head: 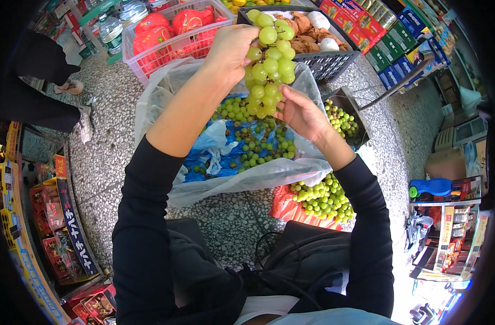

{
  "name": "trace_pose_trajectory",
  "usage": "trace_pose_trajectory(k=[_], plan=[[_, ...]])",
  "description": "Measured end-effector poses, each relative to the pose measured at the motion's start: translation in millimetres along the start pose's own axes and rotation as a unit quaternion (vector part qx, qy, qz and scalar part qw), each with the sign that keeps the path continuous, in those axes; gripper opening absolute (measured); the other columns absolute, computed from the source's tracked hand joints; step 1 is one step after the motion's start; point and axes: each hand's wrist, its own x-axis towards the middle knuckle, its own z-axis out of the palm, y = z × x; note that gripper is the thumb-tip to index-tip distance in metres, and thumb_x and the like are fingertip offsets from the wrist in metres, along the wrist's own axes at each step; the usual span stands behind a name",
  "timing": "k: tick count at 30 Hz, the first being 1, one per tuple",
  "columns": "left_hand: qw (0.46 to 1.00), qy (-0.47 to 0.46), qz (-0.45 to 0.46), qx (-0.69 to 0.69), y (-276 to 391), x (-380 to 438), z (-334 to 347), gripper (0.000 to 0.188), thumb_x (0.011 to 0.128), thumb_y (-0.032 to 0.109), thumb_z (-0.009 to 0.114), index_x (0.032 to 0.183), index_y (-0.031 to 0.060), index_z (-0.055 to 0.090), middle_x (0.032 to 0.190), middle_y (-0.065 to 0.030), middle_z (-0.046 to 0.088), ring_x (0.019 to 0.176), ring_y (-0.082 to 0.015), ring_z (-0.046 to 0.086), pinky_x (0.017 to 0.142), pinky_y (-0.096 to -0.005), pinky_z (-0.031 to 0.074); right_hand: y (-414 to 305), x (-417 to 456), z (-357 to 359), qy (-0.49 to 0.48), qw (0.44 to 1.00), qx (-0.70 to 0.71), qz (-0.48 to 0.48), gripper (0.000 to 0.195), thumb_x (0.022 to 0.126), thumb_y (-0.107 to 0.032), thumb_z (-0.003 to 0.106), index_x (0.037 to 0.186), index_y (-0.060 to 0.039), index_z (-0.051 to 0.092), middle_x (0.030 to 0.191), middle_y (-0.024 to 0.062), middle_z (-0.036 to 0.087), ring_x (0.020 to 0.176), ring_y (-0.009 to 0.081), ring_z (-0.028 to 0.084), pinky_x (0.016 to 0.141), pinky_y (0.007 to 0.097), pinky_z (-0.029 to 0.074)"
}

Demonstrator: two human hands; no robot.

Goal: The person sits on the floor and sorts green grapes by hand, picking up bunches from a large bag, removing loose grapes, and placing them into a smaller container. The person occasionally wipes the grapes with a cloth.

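My left hand [231,50] grips the top of a bunch of green grapes [271,67] and holds it up over a lined crate. Beside the bunch's lower end is my right hand [302,111], its fingers partly spread and the fingertips at the lowest grapes; whether they touch is hard to tell. Below, the crate's translucent plastic liner [247,178] surrounds loose grapes and small clusters [267,148] on crumpled blue plastic [209,142]. More bunches [326,199] lie on a red plastic bag [286,203] to the right, near my knee. A dark bin [363,122] beyond my right wrist holds further grapes.
A pink basket [178,44] with red-wrapped goods and a black crate [328,63] with brown-paper-wrapped items stand behind the lined crate. Another person's legs [48,101] are at the left. Stacked boxed goods [397,44] and a metal pole [397,85] are at the upper right.
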Motion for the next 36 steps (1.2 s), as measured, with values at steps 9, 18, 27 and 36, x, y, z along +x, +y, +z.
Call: trace_pose_trajectory(k=[9,18,27,36], plan=[[0.999,0.047,-0.008,0.008,-11,-4,17,0.01,0.082,0.009,0.059,0.083,-0.0002,0.06,0.08,-0.0088,0.061,0.07,-0.0168,0.06,0.063,-0.032,0.051,15,1,0,0.122,0.966,-0.224,-0.039,0.045,0.078,-0.015,0.071,0.117,-0.0014,0.051,0.103,0.0042,0.058,0.096,0.0112,0.054,0.086,0.0234,0.041],[0.953,-0.035,0.113,0.28,-39,15,19,0.017,0.076,0.012,0.065,0.086,-0.0027,0.065,0.084,-0.0089,0.062,0.072,-0.0165,0.06,0.066,-0.0288,0.047,18,3,-38,0.097,0.977,-0.186,-0.028,0.041,0.076,-0.005,0.069,0.113,0.0011,0.053,0.102,0.0068,0.06,0.091,0.0132,0.057,0.083,0.025,0.044],[0.872,-0.102,0.24,0.413,-46,31,18,0.022,0.074,0.015,0.068,0.089,-0.0006,0.067,0.103,-0.011,0.059,0.103,-0.0224,0.053,0.089,-0.0316,0.041,21,24,-76,0.033,0.995,-0.012,0.089,0.029,0.085,-0.012,0.06,0.111,-0.0005,0.053,0.097,0.005,0.062,0.092,0.0144,0.059,0.082,0.0276,0.046],[0.943,0.065,0.129,0.3,-17,15,24,0.019,0.079,0.015,0.063,0.084,-0.0022,0.067,0.077,-0.0046,0.066,0.067,-0.0079,0.057,0.062,-0.0223,0.043,17,40,-75,-0.05,0.984,0.154,0.078,0.031,0.091,-0.023,0.05,0.111,-0.0003,0.054,0.109,0.0133,0.06,0.105,0.0228,0.056,0.094,0.0361,0.043]])
